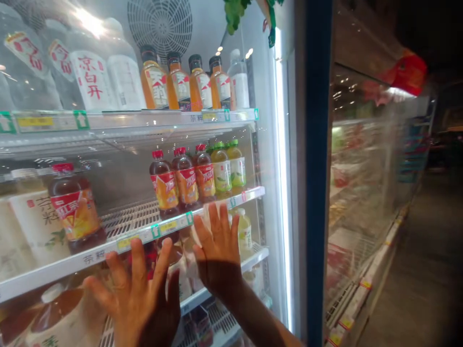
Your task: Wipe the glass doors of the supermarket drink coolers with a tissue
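Note:
Both hands are raised before a lit drinks fridge. My left hand (141,294) has its fingers spread, palm toward the shelves, and holds nothing. To its right, my right hand (219,255) is also open and empty, fingers pointing up. Reflections suggest a glass pane in front of the bottles; whether either palm touches it I cannot tell. Above the hands runs a shelf edge (141,236) with price tags. On it stand several red-capped tea bottles (187,178) and green-capped bottles (221,168). Another red-capped bottle (75,212) stands farther left.
Large clear water bottles (90,72) and several dark-capped amber bottles (155,82) line the upper shelf. White-labelled bottles (34,212) stand at left. A dark door frame (317,168) edges the fridge on the right. Beyond it are a second glass-fronted display (365,168) and a floor aisle (401,270).

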The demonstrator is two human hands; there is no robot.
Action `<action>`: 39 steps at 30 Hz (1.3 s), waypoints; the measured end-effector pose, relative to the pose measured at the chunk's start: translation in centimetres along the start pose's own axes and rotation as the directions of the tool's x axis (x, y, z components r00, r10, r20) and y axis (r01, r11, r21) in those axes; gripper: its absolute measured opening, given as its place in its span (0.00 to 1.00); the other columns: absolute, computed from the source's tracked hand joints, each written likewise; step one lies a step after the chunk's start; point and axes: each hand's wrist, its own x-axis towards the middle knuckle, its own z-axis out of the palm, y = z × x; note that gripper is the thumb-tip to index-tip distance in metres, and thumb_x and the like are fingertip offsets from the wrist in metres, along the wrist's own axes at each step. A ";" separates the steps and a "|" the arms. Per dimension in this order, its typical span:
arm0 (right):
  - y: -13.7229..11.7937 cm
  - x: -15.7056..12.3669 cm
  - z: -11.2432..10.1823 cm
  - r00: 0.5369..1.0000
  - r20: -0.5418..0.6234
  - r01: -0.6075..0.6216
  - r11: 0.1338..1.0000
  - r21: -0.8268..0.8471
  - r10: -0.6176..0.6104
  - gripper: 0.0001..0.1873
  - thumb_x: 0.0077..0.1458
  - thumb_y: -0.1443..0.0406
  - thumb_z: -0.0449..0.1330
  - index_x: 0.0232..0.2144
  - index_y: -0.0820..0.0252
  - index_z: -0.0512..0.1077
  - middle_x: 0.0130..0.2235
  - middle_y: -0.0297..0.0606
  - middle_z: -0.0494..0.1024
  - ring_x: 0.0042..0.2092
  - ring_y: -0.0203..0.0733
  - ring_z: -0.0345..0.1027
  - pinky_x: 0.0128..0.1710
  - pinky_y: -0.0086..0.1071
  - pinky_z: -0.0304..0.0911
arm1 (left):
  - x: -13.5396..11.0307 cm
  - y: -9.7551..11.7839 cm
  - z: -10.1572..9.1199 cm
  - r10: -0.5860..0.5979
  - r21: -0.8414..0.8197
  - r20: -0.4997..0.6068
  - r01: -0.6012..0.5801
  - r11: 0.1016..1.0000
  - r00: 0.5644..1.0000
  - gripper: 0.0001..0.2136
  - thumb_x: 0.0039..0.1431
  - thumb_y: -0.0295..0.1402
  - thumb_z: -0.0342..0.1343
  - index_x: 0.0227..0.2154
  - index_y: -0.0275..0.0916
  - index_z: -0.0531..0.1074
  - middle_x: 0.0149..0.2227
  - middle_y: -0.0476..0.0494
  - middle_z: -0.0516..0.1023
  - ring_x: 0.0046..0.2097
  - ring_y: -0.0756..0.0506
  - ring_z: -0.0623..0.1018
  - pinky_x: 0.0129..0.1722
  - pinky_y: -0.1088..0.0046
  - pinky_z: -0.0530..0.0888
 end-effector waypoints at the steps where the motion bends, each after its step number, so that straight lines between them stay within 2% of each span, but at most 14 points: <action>1: 1.1 -0.6 -0.2 1.000 0.009 0.019 1.000 0.007 -0.019 0.35 0.68 0.61 0.51 0.73 0.58 0.49 0.75 0.50 0.49 0.75 0.64 0.36 0.69 0.68 0.48 | 0.2 0.7 0.5 0.007 0.007 0.004 -0.007 1.000 1.000 0.42 0.64 0.29 0.57 0.73 0.57 0.40 0.76 0.44 0.32 0.75 0.30 0.34 0.68 0.30 0.34; 4: 4.4 -1.6 -0.7 0.999 0.014 0.044 0.999 0.027 -0.045 0.35 0.70 0.57 0.46 0.74 0.60 0.46 0.74 0.52 0.50 0.75 0.65 0.37 0.67 0.71 0.50 | 0.8 2.7 1.8 -0.006 0.018 0.012 0.005 1.000 1.000 0.40 0.65 0.33 0.57 0.72 0.58 0.41 0.77 0.44 0.33 0.76 0.32 0.32 0.68 0.30 0.32; 7: 7.6 -0.5 -1.0 1.000 -0.023 -0.012 0.999 0.038 0.013 0.34 0.71 0.58 0.38 0.75 0.60 0.42 0.75 0.52 0.47 0.75 0.65 0.33 0.67 0.73 0.45 | 1.7 5.1 2.9 0.000 -0.002 0.000 0.000 1.000 1.000 0.39 0.66 0.37 0.56 0.72 0.58 0.41 0.77 0.46 0.31 0.76 0.33 0.31 0.69 0.32 0.31; 9: 9.1 -0.2 -1.1 0.999 -0.019 -0.039 0.999 0.032 0.040 0.33 0.71 0.62 0.38 0.75 0.56 0.40 0.76 0.48 0.45 0.76 0.62 0.31 0.69 0.72 0.41 | 2.2 6.8 3.6 0.009 -0.012 0.010 -0.009 1.000 1.000 0.39 0.66 0.37 0.56 0.73 0.58 0.40 0.77 0.47 0.30 0.76 0.33 0.31 0.69 0.34 0.32; 12: 10.5 -1.1 -1.2 1.000 -0.007 -0.026 0.999 0.027 0.026 0.37 0.68 0.68 0.46 0.75 0.52 0.40 0.76 0.40 0.40 0.76 0.57 0.31 0.73 0.65 0.35 | 2.7 8.9 4.4 0.003 -0.011 0.047 -0.002 1.000 0.999 0.39 0.66 0.33 0.55 0.73 0.57 0.39 0.77 0.48 0.29 0.76 0.33 0.31 0.70 0.36 0.31; 14: 11.3 -1.2 -1.2 0.999 -0.028 -0.015 0.999 0.033 0.016 0.39 0.67 0.70 0.48 0.75 0.51 0.40 0.76 0.37 0.38 0.76 0.55 0.31 0.73 0.63 0.33 | 2.9 9.6 4.8 0.005 0.001 0.049 -0.005 1.000 0.999 0.39 0.66 0.33 0.55 0.73 0.56 0.39 0.77 0.47 0.30 0.76 0.34 0.31 0.70 0.36 0.31; 19: 13.0 1.2 -1.0 0.991 -0.110 -0.071 0.993 0.097 0.082 0.43 0.66 0.73 0.47 0.74 0.50 0.30 0.75 0.41 0.46 0.76 0.58 0.32 0.70 0.71 0.42 | 3.0 9.8 4.6 0.012 0.042 0.025 -0.013 0.999 1.000 0.35 0.68 0.39 0.53 0.73 0.54 0.43 0.77 0.46 0.31 0.76 0.36 0.31 0.71 0.40 0.30; 23: 12.5 -0.1 -1.2 0.998 -0.035 -0.045 0.995 0.090 0.048 0.40 0.67 0.71 0.48 0.75 0.50 0.36 0.76 0.42 0.36 0.76 0.62 0.29 0.69 0.72 0.41 | 2.3 8.9 3.6 -0.015 0.064 0.047 0.012 0.998 0.999 0.34 0.68 0.41 0.52 0.73 0.55 0.44 0.77 0.47 0.32 0.76 0.37 0.30 0.71 0.42 0.28; 25: 11.9 -0.2 -1.3 1.000 -0.010 -0.025 0.996 0.084 0.026 0.36 0.70 0.66 0.47 0.75 0.48 0.40 0.77 0.41 0.33 0.76 0.63 0.29 0.68 0.74 0.41 | 1.9 8.0 2.8 -0.032 0.065 0.051 0.029 0.997 0.998 0.34 0.68 0.43 0.52 0.73 0.55 0.45 0.77 0.47 0.31 0.76 0.37 0.29 0.70 0.42 0.27; 27: 11.0 0.8 -1.4 1.000 -0.023 -0.006 0.994 0.106 0.008 0.33 0.72 0.58 0.46 0.74 0.47 0.43 0.77 0.42 0.35 0.75 0.66 0.31 0.68 0.74 0.42 | 1.7 6.9 1.8 -0.040 0.073 0.039 0.037 0.997 0.998 0.34 0.68 0.45 0.52 0.72 0.55 0.45 0.77 0.48 0.31 0.76 0.38 0.28 0.70 0.43 0.26; 31: 8.1 2.5 -1.3 0.999 -0.034 0.033 0.988 0.151 -0.028 0.36 0.70 0.46 0.43 0.73 0.50 0.48 0.76 0.45 0.43 0.76 0.66 0.32 0.68 0.74 0.39 | 1.4 4.4 -0.1 -0.051 0.110 0.018 0.049 0.993 0.999 0.34 0.68 0.43 0.53 0.72 0.56 0.45 0.77 0.50 0.30 0.76 0.40 0.28 0.70 0.44 0.25; 33: 6.3 2.1 -1.1 0.997 -0.003 0.076 0.984 0.161 -0.077 0.37 0.69 0.44 0.38 0.73 0.51 0.50 0.76 0.46 0.44 0.76 0.64 0.31 0.69 0.73 0.40 | 1.0 2.9 -1.0 -0.061 0.124 0.010 0.059 0.991 0.998 0.34 0.68 0.42 0.53 0.72 0.56 0.44 0.77 0.50 0.30 0.76 0.39 0.28 0.70 0.45 0.25; 35: 4.7 1.9 -0.9 0.993 0.006 0.117 0.979 0.165 -0.120 0.37 0.69 0.43 0.38 0.72 0.51 0.52 0.76 0.45 0.44 0.76 0.64 0.32 0.69 0.72 0.41 | 0.6 1.3 -2.0 -0.067 0.144 0.003 0.066 0.987 0.998 0.35 0.68 0.42 0.53 0.72 0.56 0.44 0.77 0.49 0.30 0.76 0.38 0.29 0.70 0.44 0.25; 39: 1.8 4.2 -0.4 0.993 -0.009 0.117 0.979 0.166 -0.117 0.39 0.67 0.44 0.49 0.73 0.48 0.48 0.76 0.43 0.42 0.76 0.64 0.31 0.69 0.72 0.38 | -0.1 -2.3 -3.9 -0.060 0.201 -0.004 0.060 0.978 0.998 0.37 0.67 0.39 0.56 0.73 0.55 0.43 0.77 0.47 0.31 0.76 0.36 0.30 0.70 0.40 0.27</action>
